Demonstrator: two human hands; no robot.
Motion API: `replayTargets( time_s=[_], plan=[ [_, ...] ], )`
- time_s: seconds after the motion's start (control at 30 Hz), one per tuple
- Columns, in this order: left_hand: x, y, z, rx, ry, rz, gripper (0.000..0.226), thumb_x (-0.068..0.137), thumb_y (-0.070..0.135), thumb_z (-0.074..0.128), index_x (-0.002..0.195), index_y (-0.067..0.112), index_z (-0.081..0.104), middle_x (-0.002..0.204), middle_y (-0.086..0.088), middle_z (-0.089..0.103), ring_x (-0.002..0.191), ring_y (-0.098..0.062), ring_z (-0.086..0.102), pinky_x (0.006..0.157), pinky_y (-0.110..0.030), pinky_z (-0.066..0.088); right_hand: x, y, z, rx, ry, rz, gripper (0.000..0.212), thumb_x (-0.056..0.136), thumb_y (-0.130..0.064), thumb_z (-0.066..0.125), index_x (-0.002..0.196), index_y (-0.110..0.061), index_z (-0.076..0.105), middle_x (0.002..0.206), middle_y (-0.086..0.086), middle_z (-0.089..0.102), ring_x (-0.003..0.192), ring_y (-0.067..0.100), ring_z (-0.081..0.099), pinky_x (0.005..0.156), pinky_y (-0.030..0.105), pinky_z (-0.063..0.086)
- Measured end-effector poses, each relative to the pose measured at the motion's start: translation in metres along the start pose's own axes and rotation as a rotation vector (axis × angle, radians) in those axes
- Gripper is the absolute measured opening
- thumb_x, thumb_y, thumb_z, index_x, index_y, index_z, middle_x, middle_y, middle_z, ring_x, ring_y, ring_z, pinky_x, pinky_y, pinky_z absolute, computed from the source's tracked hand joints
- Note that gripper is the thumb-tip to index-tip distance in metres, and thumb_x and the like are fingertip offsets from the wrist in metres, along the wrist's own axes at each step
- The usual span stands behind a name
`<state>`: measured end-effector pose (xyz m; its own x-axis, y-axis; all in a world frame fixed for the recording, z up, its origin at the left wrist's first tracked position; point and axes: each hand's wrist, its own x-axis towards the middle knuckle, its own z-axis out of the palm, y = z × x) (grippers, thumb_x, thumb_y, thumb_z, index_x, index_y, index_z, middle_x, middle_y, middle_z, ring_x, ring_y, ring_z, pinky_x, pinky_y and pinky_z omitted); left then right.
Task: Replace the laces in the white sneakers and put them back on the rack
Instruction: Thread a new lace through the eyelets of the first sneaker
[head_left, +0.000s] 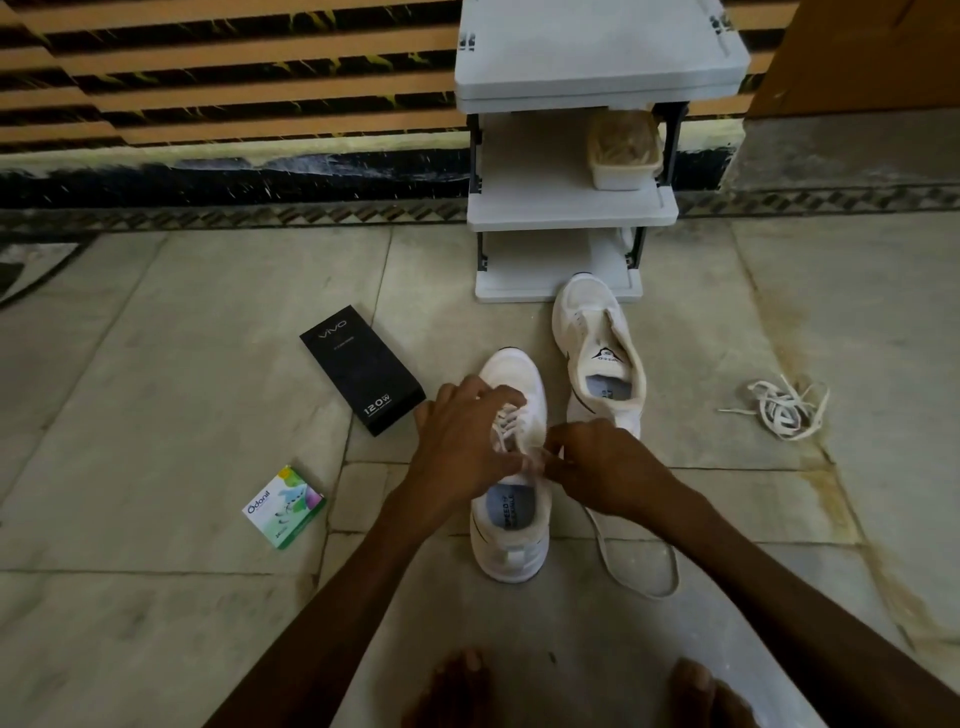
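Lacing stage, seen from the head camera. The near white sneaker (511, 467) stands on the stone floor (156, 364) with its toe pointing away from the person, so that the eyelet rows face both hands. The left hand (462, 441) lies over the sneaker's left flank and forefoot, fingers spread and curled onto the crossed lace (506, 423), apparently to steady the shoe and hold the finished crossings taut. The right hand (602, 467) meets it at the upper eyelets, thumb and forefinger pinched together on what looks like the lace end; the exact contact is too small to confirm. A slack loop of that lace (641, 566) trails on the floor below and behind the right wrist, suggesting threading is near the top rows but not yet tied. The second white sneaker (602, 358) stands just beyond the right hand, unlaced, tongue open, probably awaiting its turn. A loose bundle of laces (784, 408) lies well to the right of the right hand, set aside from the work. Beyond both hands stands the white shoe rack (566, 208), shelves free for the pair, a lidded plastic container (623, 150) on its middle shelf. Left of the left hand lie a black vivo box (361, 376) and an Odonil packet (284, 506).
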<state>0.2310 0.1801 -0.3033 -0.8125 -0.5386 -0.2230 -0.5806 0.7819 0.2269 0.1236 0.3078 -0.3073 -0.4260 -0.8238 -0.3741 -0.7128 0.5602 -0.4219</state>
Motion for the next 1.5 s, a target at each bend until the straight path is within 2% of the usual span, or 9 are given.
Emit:
replayTargets(
  time_s=[0.17,0.33,0.5,0.57,0.7,0.87,1.07,1.4,1.5],
  plan=[
    [-0.001,-0.002,0.000,-0.060,-0.034,0.018,0.044,0.074,0.056,0.072,0.115,0.044,0.061,0.134,0.017,0.044,0.127,-0.015,0.034,0.101,-0.041,0.024,-0.001,-0.001,-0.011,0.188,0.093,-0.123,0.016,0.088,-0.013,0.062,0.076,-0.015,0.072,0.074,-0.001,0.070,0.070,0.010,0.065,0.069,0.029,0.052],
    [-0.002,-0.004,-0.002,-0.132,-0.035,-0.003,0.039,0.069,0.053,0.077,0.104,0.043,0.065,0.126,0.022,0.049,0.122,-0.012,0.036,0.089,-0.036,0.019,-0.034,-0.027,-0.085,0.843,0.218,-0.209,0.045,0.092,0.000,0.049,0.057,-0.026,0.062,0.064,-0.006,0.062,0.065,0.006,0.057,0.067,0.018,0.044],
    [0.002,-0.001,-0.002,-0.135,-0.030,0.027,0.036,0.069,0.054,0.075,0.100,0.040,0.065,0.120,0.019,0.052,0.120,-0.014,0.041,0.090,-0.036,0.025,-0.043,-0.039,-0.091,0.991,0.126,-0.242,0.032,0.097,-0.004,0.042,0.069,0.001,0.056,0.069,0.009,0.054,0.065,0.016,0.048,0.062,0.014,0.042],
    [0.004,-0.002,-0.002,-0.196,-0.047,0.032,0.035,0.069,0.051,0.078,0.100,0.038,0.067,0.121,0.017,0.054,0.118,-0.016,0.044,0.094,-0.036,0.033,-0.041,-0.035,-0.088,0.877,0.033,-0.143,0.033,0.097,-0.010,0.048,0.069,-0.011,0.065,0.072,0.001,0.063,0.072,0.013,0.055,0.072,0.020,0.045],
    [0.002,-0.004,0.000,-0.209,-0.064,0.070,0.047,0.071,0.038,0.081,0.114,0.031,0.061,0.124,0.003,0.052,0.114,-0.020,0.052,0.094,-0.039,0.048,-0.037,-0.014,-0.085,0.059,-0.273,-0.026,0.020,0.090,-0.024,0.061,0.073,-0.028,0.071,0.096,-0.005,0.070,0.089,0.008,0.061,0.079,0.020,0.047],
    [-0.006,-0.006,0.010,-0.327,-0.021,-0.019,0.055,0.075,0.024,0.077,0.123,0.023,0.050,0.118,0.000,0.052,0.106,-0.019,0.056,0.081,-0.025,0.043,-0.031,-0.006,-0.052,-0.421,-0.544,0.094,0.038,0.094,-0.043,0.056,0.114,-0.012,0.064,0.113,0.005,0.064,0.094,0.019,0.060,0.078,0.028,0.046],
    [-0.012,-0.007,0.012,-0.445,0.087,-0.015,0.037,0.077,0.018,0.075,0.109,0.021,0.058,0.109,0.002,0.060,0.098,-0.015,0.060,0.083,-0.030,0.054,0.003,0.006,-0.025,0.100,0.100,0.043,0.015,0.091,-0.007,0.054,0.092,-0.005,0.068,0.087,0.011,0.070,0.079,0.026,0.068,0.070,0.039,0.057],
    [-0.008,-0.017,0.023,-0.694,0.094,-0.069,0.029,0.078,0.004,0.072,0.090,0.028,0.062,0.102,0.008,0.065,0.098,-0.011,0.063,0.086,-0.034,0.057,0.028,-0.007,0.004,-0.050,0.060,-0.010,0.030,0.092,-0.037,0.056,0.076,-0.012,0.058,0.075,0.005,0.056,0.072,0.018,0.054,0.066,0.028,0.040],
    [-0.007,-0.017,0.025,-0.652,0.082,-0.060,0.029,0.081,0.007,0.070,0.089,0.033,0.061,0.108,0.009,0.060,0.102,-0.010,0.062,0.089,-0.029,0.056,0.023,-0.005,-0.006,0.151,-0.003,0.016,0.031,0.092,-0.029,0.056,0.073,-0.006,0.062,0.071,0.006,0.056,0.069,0.017,0.053,0.062,0.028,0.038]
  ],
)
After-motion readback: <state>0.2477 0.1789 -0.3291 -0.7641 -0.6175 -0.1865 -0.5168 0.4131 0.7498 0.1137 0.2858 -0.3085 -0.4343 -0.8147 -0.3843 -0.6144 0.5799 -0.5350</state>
